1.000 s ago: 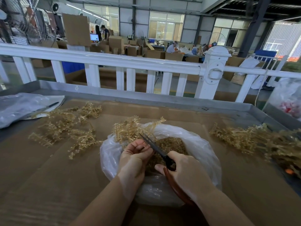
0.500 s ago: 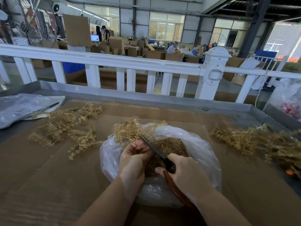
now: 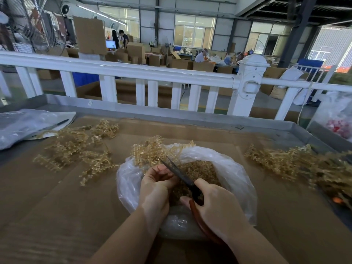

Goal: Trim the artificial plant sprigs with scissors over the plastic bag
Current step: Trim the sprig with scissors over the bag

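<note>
Sprigs lie in three lots on the cardboard-covered table [image 3: 57,216]: a loose heap [image 3: 297,164] at the right, a scatter [image 3: 76,147] at the left, and one sprig [image 3: 150,151] in hand over the bag [image 3: 234,174] in the middle. The bag, clear plastic and open at the top, sits just in front of the person and already holds a bed of cut bits [image 3: 198,172].

Against the pictures of a second and half a second ago, little has shifted. Both hands sit in the same place over the bag's mouth, and the sprig's tip, which stood up past the far rim, now leans lower. The scissors [image 3: 177,172] have kept their line, blades nearly closed at the sprig's base. My reading is that a snip has just been made or is being finished, so trimming of this sprig is under way, with the right heap probably waiting.

The left hand [image 3: 156,187] has its fingers curled round the sprig's stem, pinching it close to the blades. The right hand [image 3: 215,206] is wrapped round the scissors' red-brown handles, squeezed most of the way in.
</note>
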Demonstrator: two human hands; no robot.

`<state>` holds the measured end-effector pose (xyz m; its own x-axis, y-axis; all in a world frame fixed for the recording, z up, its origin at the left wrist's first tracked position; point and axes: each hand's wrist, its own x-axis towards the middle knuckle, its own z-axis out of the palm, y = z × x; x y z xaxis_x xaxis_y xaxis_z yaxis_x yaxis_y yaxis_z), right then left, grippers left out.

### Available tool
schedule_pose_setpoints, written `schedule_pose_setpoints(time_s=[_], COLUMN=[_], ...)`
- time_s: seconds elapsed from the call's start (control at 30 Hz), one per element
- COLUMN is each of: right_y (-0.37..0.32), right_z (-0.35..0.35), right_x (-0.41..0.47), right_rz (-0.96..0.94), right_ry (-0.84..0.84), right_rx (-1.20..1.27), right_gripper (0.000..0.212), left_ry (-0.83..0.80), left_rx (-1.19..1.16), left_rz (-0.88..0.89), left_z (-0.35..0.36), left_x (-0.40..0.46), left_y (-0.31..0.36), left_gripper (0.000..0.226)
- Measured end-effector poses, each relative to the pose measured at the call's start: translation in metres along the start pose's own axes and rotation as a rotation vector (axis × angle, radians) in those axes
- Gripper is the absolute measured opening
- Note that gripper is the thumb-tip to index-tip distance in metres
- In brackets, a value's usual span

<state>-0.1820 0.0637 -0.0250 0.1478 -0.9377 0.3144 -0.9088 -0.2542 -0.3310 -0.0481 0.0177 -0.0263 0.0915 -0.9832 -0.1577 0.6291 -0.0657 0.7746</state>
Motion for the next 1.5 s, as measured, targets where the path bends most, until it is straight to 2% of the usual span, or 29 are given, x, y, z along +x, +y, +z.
schedule_pose_setpoints(time_s=[0.63,0.83,0.97,1.07,1.23,1.5], right_y=[0.006,0.004,0.004,0.005,0.005,0.004], right_z=[0.007,0.001,-0.004,-0.003,0.001,0.007], right_x=[0.003,0.005,0.010,0.012,0.011,0.007], right_rz=[-0.010,0.010,0.018,0.019,0.008,0.001], right_ry=[0.029,0.061,0.076,0.058,0.052,0.092], right_rx=[-0.077,-0.003,0.023,0.023,-0.002,-0.044], right_gripper=[0.032,0.033,0.032,0.032,0.031,0.036], left_ry=[0.040,-0.006,-0.073,-0.066,0.021,-0.080], left_rx=[0.049,0.045,0.008,0.026,-0.035,-0.020], left_rz=[0.021,0.038,-0.055,-0.113,-0.096,-0.101], left_z=[-0.001,0.004,0.004,0.000,-0.006,-0.011], left_x=[0.005,0.008,0.017,0.024,0.028,0.029], left_y=[-0.006,0.000,0.013,0.019,0.012,0.009], left_gripper=[0.039,0.041,0.031,0.018,0.024,0.029])
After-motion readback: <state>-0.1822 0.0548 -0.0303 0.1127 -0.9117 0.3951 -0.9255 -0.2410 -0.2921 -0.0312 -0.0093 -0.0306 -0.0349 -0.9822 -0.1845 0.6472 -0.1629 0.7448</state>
